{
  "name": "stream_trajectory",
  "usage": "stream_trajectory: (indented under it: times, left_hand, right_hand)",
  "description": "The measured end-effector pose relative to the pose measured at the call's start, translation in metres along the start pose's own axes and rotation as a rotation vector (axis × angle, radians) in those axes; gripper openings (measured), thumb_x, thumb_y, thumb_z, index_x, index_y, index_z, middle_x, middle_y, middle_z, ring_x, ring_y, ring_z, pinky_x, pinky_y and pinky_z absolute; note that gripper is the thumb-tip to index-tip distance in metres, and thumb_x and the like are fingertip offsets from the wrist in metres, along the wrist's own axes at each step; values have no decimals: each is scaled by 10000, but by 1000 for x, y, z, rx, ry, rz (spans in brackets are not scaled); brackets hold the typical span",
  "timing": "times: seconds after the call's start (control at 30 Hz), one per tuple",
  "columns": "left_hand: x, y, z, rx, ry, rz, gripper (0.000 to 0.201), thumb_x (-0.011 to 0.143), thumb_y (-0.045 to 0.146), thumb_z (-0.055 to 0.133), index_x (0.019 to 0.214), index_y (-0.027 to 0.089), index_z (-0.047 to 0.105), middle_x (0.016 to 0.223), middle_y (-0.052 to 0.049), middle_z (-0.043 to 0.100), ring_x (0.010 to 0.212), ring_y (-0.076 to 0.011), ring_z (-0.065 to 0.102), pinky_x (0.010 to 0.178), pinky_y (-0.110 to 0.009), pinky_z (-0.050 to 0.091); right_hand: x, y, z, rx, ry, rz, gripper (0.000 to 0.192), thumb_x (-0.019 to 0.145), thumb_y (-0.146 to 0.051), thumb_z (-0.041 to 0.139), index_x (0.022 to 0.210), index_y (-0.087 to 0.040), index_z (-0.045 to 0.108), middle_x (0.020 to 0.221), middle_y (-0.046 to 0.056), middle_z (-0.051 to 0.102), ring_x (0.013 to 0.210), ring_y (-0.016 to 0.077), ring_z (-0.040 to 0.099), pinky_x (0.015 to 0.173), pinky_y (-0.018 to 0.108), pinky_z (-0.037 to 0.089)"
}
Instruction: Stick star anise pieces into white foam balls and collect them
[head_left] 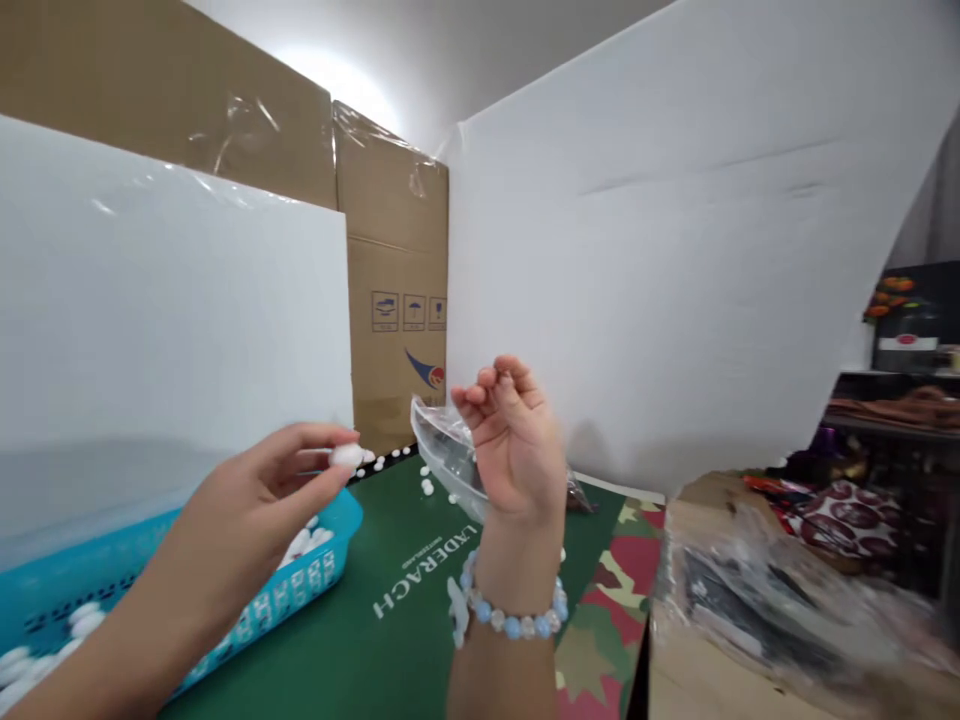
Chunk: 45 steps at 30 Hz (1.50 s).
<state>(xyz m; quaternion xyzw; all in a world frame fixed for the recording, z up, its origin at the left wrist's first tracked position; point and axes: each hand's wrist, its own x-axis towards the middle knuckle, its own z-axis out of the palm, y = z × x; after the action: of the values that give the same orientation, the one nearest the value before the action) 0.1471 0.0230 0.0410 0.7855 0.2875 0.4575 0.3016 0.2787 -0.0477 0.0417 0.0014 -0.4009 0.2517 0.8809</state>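
My left hand (259, 492) pinches a small white oval piece (347, 455) between thumb and forefinger, above the right end of a blue plastic basket (315, 578). That basket holds several more white pieces. My right hand (510, 440) is raised with its palm toward me and its fingers curled on the edge of a clear plastic bag (446, 455). A bead bracelet (510, 610) circles the right wrist. The bag hangs behind the right hand, partly hidden by it.
A green sheet (390, 620) with white lettering covers the table, with loose white pieces near the back edge. White boards and brown cardboard boxes (397, 300) wall the back. A cardboard box (750, 640) with plastic-wrapped items sits at the right. Cluttered shelves stand far right.
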Motion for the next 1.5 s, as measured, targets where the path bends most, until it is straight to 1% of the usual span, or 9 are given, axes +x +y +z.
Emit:
stream_trajectory:
  times: [0.1, 0.23, 0.37, 0.47, 0.63, 0.83, 1.0, 1.3, 1.5]
  left_hand:
    - [-3, 6, 4, -117, -6, 19, 254, 505, 372, 543, 739, 274, 559, 647, 24, 598, 597, -134, 546, 434, -189, 426]
    - [-20, 15, -1, -372, -3, 108, 177, 485, 275, 588, 663, 273, 588, 574, 29, 602, 507, -103, 537, 429, -178, 439]
    - [-33, 23, -7, -529, -1, 248, 198, 487, 139, 600, 654, 245, 594, 584, 30, 607, 493, -73, 533, 435, -142, 446]
    - [-38, 20, -13, -552, -7, 318, 157, 540, 139, 574, 650, 250, 591, 573, 39, 607, 513, -61, 539, 450, -107, 441]
    - [-45, 10, -21, -602, 64, 323, 133, 567, 146, 558, 649, 245, 591, 585, 34, 614, 528, -76, 549, 476, -132, 461]
    - [-48, 7, -26, -669, 177, 298, 133, 550, 113, 564, 622, 221, 591, 563, 35, 603, 507, -65, 535, 446, -123, 455]
    - [-48, 7, -26, -738, 189, 284, 111, 552, 130, 566, 620, 213, 592, 583, 36, 607, 499, -58, 538, 451, -115, 460]
    - [-53, 0, -29, -771, 257, 198, 107, 537, 154, 581, 613, 226, 603, 564, 45, 613, 517, -52, 547, 472, -86, 459]
    - [-60, -7, -28, -680, 434, 181, 101, 519, 160, 593, 589, 233, 597, 567, 62, 610, 506, -48, 547, 467, -75, 459]
  right_hand:
    - [-1, -2, -4, -37, -90, 66, 66, 502, -157, 607, 521, -186, 551, 470, -70, 560, 434, 32, 526, 507, 134, 462]
    - [-6, -1, -4, -152, -207, 144, 59, 519, -185, 614, 507, -180, 557, 508, -66, 556, 466, 35, 531, 503, 128, 446]
    - [-18, 3, 10, -297, -418, 237, 92, 599, -90, 532, 551, -169, 539, 523, -57, 524, 503, 30, 511, 500, 124, 421]
    - [-30, 8, 25, -439, -561, 253, 120, 641, -65, 467, 593, -171, 496, 533, -53, 501, 517, 37, 498, 494, 137, 413]
    - [-44, 16, 41, -743, -570, 170, 118, 685, -86, 403, 617, -180, 423, 566, -44, 482, 550, 56, 488, 505, 165, 397]
    - [-50, 20, 43, -832, -698, 114, 118, 720, -101, 354, 657, -185, 407, 623, -24, 482, 607, 74, 483, 537, 193, 400]
    - [-55, 24, 45, -907, -641, 66, 106, 733, -119, 360, 666, -191, 401, 633, -30, 487, 606, 70, 483, 518, 180, 396]
    - [-62, 36, 49, -1142, -632, -37, 74, 754, -165, 324, 702, -192, 370, 650, -8, 499, 585, 93, 488, 482, 213, 391]
    - [-71, 47, 53, -1287, -609, -98, 63, 727, -149, 292, 685, -178, 330, 602, 14, 497, 523, 110, 480, 412, 216, 366]
